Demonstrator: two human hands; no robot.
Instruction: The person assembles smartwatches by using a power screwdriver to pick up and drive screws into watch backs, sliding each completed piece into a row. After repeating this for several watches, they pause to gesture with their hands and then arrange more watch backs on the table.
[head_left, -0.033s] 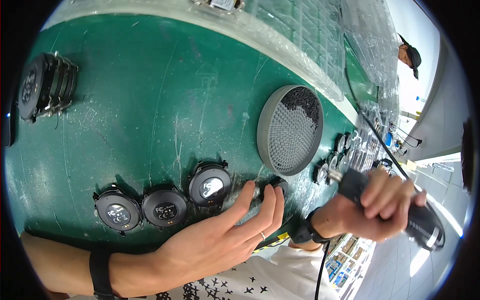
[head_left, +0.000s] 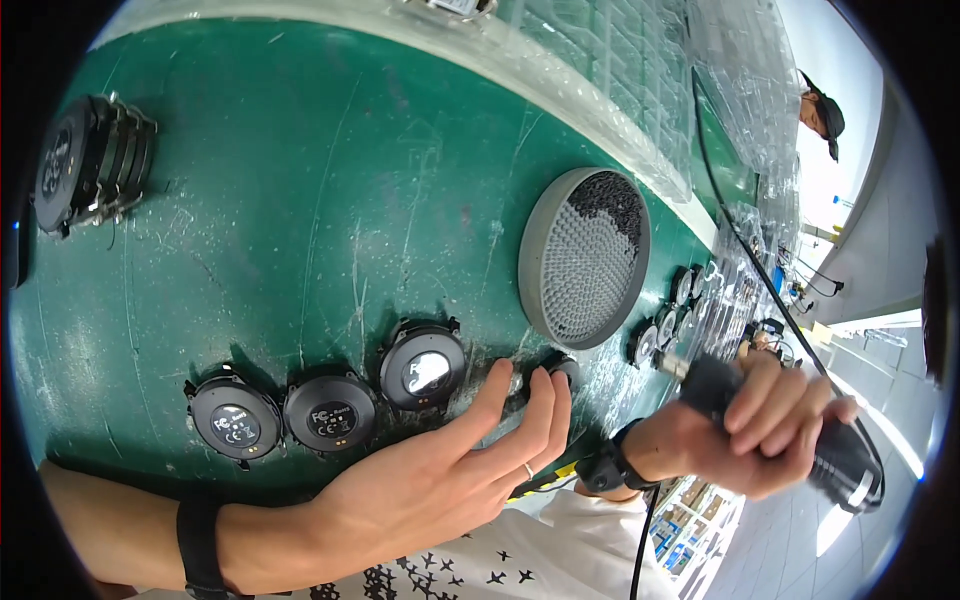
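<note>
My left hand (head_left: 440, 490) reaches across the green table, its fingertips on a dark round watch body (head_left: 566, 371) that they partly cover. One finger stays apart from the others. My right hand (head_left: 765, 425), closed in a fist, grips a black electric screwdriver (head_left: 712, 388). Its metal tip (head_left: 670, 366) points left, raised above the table and apart from the watch body. To the left of my left fingers, three black watch bodies lie back up in a row: one (head_left: 235, 417), a second (head_left: 330, 413) and a third (head_left: 423, 368) closest to my hand.
A round grey dish (head_left: 535, 265) of small dark screws stands beyond my left fingers. Stacked watch bodies (head_left: 95, 165) are at the far left. Clear plastic trays (head_left: 590, 60) line the far edge. More watch parts (head_left: 645, 342) lie right, under a black cable (head_left: 745, 245). A person (head_left: 822, 115) is beyond.
The screwdriver and my right hand have shifted very slightly, the tip a little lower and to the right. My left hand stays on the watch body.
</note>
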